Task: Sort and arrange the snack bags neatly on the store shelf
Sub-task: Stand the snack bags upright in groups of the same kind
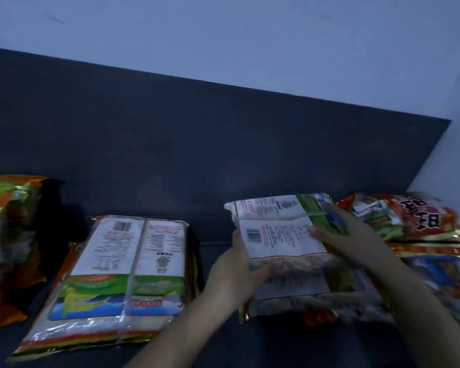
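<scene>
Two grips are clasping one white snack bag (279, 229); left grip (235, 270) is curling round its left edge, right grip (351, 235) round its right; one flat white bag (122, 266) and one orange bag (6, 248) are lying leftward, one red bag (420, 221) rightward.

Both hands (290, 251) grip white snack bag (279, 229), seemingly above blurred pile (316, 296); dark shelf (223, 341).

Narrow shelf (204, 250) strip is left bare btwn white bag stack (122, 264) and r/h bag pile (422, 227); rear seems closed off by dark back panel (197, 144).
</scene>
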`<act>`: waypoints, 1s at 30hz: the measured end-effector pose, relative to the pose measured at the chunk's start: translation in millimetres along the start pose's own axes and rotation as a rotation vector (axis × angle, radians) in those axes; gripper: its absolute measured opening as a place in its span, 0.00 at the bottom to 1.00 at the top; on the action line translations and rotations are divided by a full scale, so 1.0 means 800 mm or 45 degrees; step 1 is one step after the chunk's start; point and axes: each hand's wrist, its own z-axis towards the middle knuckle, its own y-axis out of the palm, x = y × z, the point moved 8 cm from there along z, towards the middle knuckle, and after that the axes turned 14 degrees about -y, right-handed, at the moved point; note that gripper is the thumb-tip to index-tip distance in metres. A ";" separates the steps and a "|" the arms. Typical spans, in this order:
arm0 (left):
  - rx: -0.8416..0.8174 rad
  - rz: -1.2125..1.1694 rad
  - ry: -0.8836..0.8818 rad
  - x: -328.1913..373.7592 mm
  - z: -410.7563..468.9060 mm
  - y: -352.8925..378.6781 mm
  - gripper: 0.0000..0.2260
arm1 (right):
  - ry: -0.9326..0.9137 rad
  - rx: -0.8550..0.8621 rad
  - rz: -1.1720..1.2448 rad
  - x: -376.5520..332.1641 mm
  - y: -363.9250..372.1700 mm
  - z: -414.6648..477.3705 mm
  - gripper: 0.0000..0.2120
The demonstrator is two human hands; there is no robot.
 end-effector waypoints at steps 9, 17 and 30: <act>-0.130 0.307 0.011 0.015 0.030 0.113 0.49 | 0.249 -0.120 -0.593 0.084 0.034 0.000 0.36; 0.034 0.669 -0.043 -0.033 0.000 -0.043 0.40 | -0.364 0.194 -0.412 -0.091 0.094 0.023 0.34; 0.275 0.192 -0.472 -0.233 -0.097 -0.233 0.34 | -0.380 -0.644 0.456 -0.235 0.323 -0.005 0.58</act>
